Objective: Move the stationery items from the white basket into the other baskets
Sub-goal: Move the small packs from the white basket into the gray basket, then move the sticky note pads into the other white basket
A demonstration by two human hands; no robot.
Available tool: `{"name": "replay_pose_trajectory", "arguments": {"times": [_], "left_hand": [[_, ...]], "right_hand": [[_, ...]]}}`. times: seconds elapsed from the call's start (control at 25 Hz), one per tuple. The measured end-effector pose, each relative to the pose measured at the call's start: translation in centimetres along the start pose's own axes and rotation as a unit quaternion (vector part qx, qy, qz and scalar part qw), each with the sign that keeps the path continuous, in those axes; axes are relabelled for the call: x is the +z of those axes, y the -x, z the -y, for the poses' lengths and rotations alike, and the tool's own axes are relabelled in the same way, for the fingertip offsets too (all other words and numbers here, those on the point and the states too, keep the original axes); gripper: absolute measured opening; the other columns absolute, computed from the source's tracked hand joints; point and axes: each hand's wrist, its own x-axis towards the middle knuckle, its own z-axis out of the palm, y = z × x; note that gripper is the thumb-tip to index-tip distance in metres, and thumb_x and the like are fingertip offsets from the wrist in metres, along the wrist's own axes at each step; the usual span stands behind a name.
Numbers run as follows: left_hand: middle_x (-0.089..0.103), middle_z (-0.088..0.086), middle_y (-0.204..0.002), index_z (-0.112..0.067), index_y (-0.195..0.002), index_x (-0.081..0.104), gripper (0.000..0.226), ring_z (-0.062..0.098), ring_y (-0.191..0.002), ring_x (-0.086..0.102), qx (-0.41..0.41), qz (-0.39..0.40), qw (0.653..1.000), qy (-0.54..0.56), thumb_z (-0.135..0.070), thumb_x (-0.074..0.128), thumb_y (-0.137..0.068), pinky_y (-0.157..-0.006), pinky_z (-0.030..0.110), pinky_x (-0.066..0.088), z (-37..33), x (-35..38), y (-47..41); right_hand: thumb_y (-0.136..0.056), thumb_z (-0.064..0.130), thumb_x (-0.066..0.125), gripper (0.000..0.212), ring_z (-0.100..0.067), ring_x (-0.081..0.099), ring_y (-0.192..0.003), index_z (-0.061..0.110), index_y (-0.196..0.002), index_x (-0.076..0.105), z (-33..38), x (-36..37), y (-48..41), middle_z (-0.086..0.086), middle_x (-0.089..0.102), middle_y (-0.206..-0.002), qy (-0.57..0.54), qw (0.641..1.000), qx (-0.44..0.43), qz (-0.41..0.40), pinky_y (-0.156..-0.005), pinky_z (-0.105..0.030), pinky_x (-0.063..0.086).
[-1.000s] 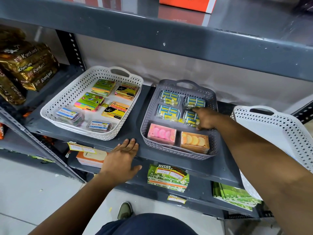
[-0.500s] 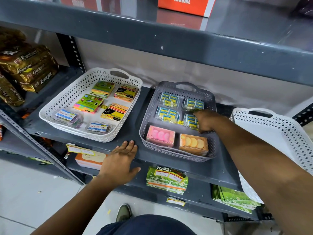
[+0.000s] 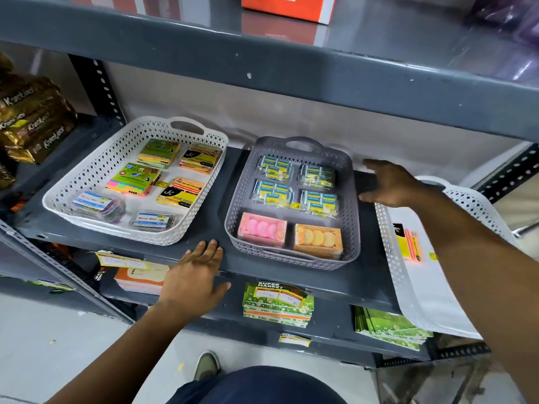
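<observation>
A white basket [image 3: 87, 182] on the left of the grey shelf holds sticky-note pads [image 3: 134, 179] and small clear boxes [image 3: 153, 220]. A grey basket [image 3: 354, 217] in the middle holds several blue-yellow eraser packs [image 3: 272, 191], a pink box [image 3: 261, 228] and an orange box [image 3: 318, 239]. Another white basket [image 3: 390, 252] on the right, tilted over the shelf edge, contains one pad [image 3: 408, 243]. My right hand [image 3: 385, 182] hovers open between the grey and right baskets, holding nothing. My left hand [image 3: 194, 275] lies flat on the shelf's front edge.
The shelf [image 3: 361, 278] above overhangs closely, with an orange box [image 3: 288, 7] on it. Gold biscuit packs [image 3: 32, 118] are stacked at far left. Green leaflets [image 3: 277, 304] and a paper pack [image 3: 140, 278] lie on the lower shelf.
My right hand has left the eraser packs in the grey basket and moved right, past its rim. The left hand has stayed on the shelf edge.
</observation>
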Motion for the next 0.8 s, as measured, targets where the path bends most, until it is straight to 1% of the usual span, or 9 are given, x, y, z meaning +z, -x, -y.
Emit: {"name": "replay_pose_trajectory", "arguments": {"times": [0.08, 0.12, 0.24, 0.28, 0.36, 0.48, 0.6, 0.72, 0.8], "left_hand": [[0.054, 0.018, -0.129, -0.002, -0.122, 0.056, 0.072, 0.036, -0.119, 0.050, -0.005, -0.004, 1.000, 0.006, -0.049, 0.061, -0.067, -0.092, 0.052, 0.042, 0.0, 0.2, 0.0], [0.054, 0.019, -0.130, -0.002, -0.122, 0.056, 0.073, 0.036, -0.120, 0.049, -0.006, -0.007, 1.000, 0.008, -0.050, 0.059, -0.068, -0.093, 0.052, 0.041, -0.1, 0.3, -0.1], [0.052, 0.019, -0.132, -0.001, -0.123, 0.054, 0.074, 0.037, -0.122, 0.046, -0.011, -0.012, 1.000, 0.010, -0.052, 0.056, -0.069, -0.095, 0.053, 0.040, -0.1, 0.4, -0.2], [0.051, 0.019, -0.133, -0.001, -0.124, 0.054, 0.074, 0.037, -0.123, 0.045, -0.011, -0.011, 1.000, 0.011, -0.052, 0.056, -0.070, -0.095, 0.053, 0.039, -0.1, 0.6, -0.3], [0.048, 0.019, -0.136, -0.002, -0.125, 0.052, 0.076, 0.036, -0.126, 0.042, -0.015, -0.003, 1.000, 0.011, -0.054, 0.054, -0.070, -0.097, 0.053, 0.038, 0.0, 0.8, -0.5], [0.045, 0.018, -0.139, -0.002, -0.127, 0.050, 0.077, 0.035, -0.129, 0.037, -0.019, 0.008, 1.000, 0.008, -0.055, 0.055, -0.071, -0.099, 0.053, 0.036, -0.2, 0.7, -0.6], [0.039, 0.016, -0.144, -0.003, -0.132, 0.045, 0.076, 0.033, -0.133, 0.031, -0.023, 0.016, 1.000, 0.014, -0.050, 0.064, -0.075, -0.104, 0.051, 0.031, -0.4, 0.5, -0.6], [0.035, 0.014, -0.146, -0.005, -0.134, 0.042, 0.077, 0.031, -0.135, 0.027, -0.023, 0.018, 0.999, 0.023, -0.048, 0.065, -0.076, -0.106, 0.049, 0.029, -0.6, 0.2, -0.4], [0.034, 0.014, -0.147, -0.005, -0.135, 0.041, 0.077, 0.031, -0.135, 0.027, -0.022, 0.016, 0.999, 0.030, -0.048, 0.064, -0.076, -0.106, 0.049, 0.029, -0.6, -0.1, -0.3]], "right_hand": [[-0.071, 0.024, 0.080, 0.088, -0.032, 0.046, -0.129, 0.014, -0.145, 0.033, -3.6, -0.8, 1.8, -0.013, 0.041, -0.148, -0.029, 0.998, 0.061, -0.005, -0.105, -0.035, 0.037], [-0.071, 0.024, 0.080, 0.086, -0.031, 0.048, -0.127, 0.016, -0.144, 0.035, -5.5, -1.0, 2.9, -0.012, 0.044, -0.146, -0.042, 0.996, 0.084, -0.001, -0.102, -0.034, 0.039], [-0.063, 0.032, 0.081, 0.080, -0.027, 0.053, -0.121, 0.020, -0.135, 0.048, -10.2, -1.1, 6.2, -0.004, 0.057, -0.128, -0.057, 0.991, 0.116, 0.027, -0.086, -0.029, 0.041], [-0.061, 0.035, 0.082, 0.082, -0.028, 0.053, -0.120, 0.017, -0.134, 0.049, -11.6, -0.8, 7.2, -0.004, 0.058, -0.124, -0.062, 0.988, 0.135, 0.037, -0.087, -0.030, 0.041], [-0.064, 0.026, 0.084, 0.085, -0.029, 0.051, -0.123, 0.012, -0.138, 0.044, -13.3, 0.4, 9.1, -0.009, 0.054, -0.135, -0.069, 0.980, 0.172, 0.074, -0.097, -0.034, 0.041], [-0.063, 0.024, 0.085, 0.094, -0.026, 0.042, -0.131, 0.016, -0.143, 0.036, -13.3, 2.7, 10.4, -0.007, 0.044, -0.146, -0.056, 0.980, 0.160, 0.106, -0.105, -0.033, 0.034], [-0.064, 0.021, 0.085, 0.101, -0.026, 0.034, -0.138, 0.014, -0.147, 0.028, -11.9, 4.2, 9.8, -0.009, 0.035, -0.152, -0.052, 0.986, 0.110, 0.116, -0.109, -0.033, 0.028], [-0.063, 0.021, 0.084, 0.106, -0.028, 0.039, -0.135, 0.012, -0.148, 0.022, -11.1, 5.1, 8.8, -0.011, 0.038, -0.151, -0.027, 0.984, 0.100, 0.145, -0.106, -0.034, 0.033], [-0.061, 0.022, 0.085, 0.107, -0.029, 0.043, -0.131, 0.013, -0.148, 0.022, -11.1, 5.3, 8.5, -0.011, 0.041, -0.148, -0.021, 0.983, 0.107, 0.149, -0.101, -0.034, 0.038]]}}
